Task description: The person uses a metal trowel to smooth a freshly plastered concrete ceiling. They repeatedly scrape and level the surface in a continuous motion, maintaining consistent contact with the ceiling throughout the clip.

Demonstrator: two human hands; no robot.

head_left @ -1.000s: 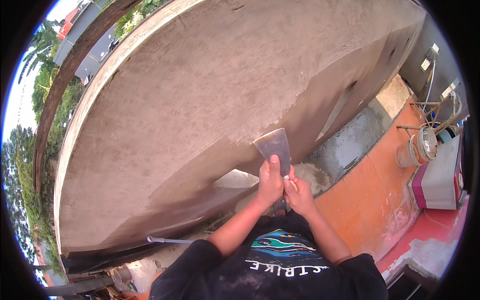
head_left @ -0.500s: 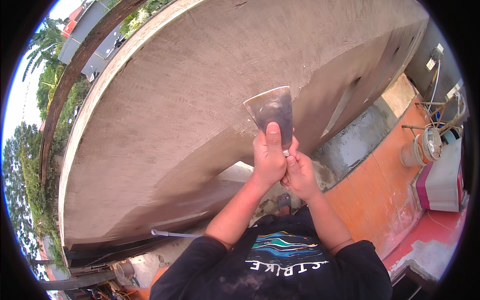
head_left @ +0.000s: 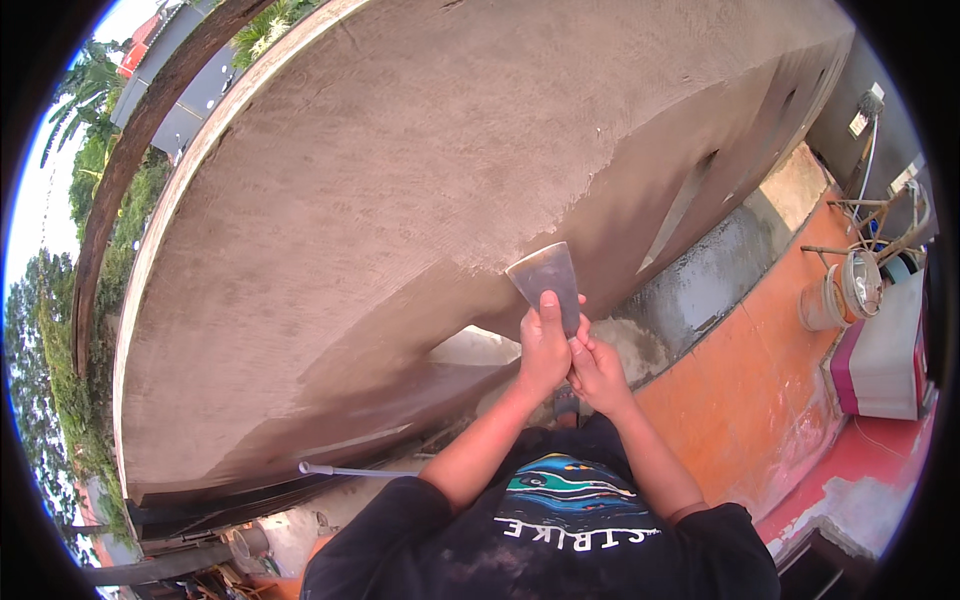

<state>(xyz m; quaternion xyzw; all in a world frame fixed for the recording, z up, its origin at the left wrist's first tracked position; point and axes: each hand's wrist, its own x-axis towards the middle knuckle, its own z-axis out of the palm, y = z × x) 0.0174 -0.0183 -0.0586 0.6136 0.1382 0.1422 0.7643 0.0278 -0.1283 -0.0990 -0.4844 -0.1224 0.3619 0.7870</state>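
Note:
A wide metal putty knife (head_left: 545,277) is pressed flat against a large grey plastered wall (head_left: 400,200). My left hand (head_left: 542,350) grips its handle, with the thumb laid up the blade. Just to the right and below, my right hand (head_left: 598,372) clasps the same handle. The blade's upper edge touches the border between the rough, lighter plaster and a darker, smoother wet patch.
A white bucket (head_left: 840,295) and a maroon-and-white box (head_left: 880,355) stand on the orange floor (head_left: 760,400) at the right. A pile of light mortar (head_left: 630,345) lies at the wall's foot. A thin white pipe (head_left: 355,470) sticks out lower left.
The knife went up the wall from one second ago to half a second ago, then came back down to about its first height. Both hands moved with it.

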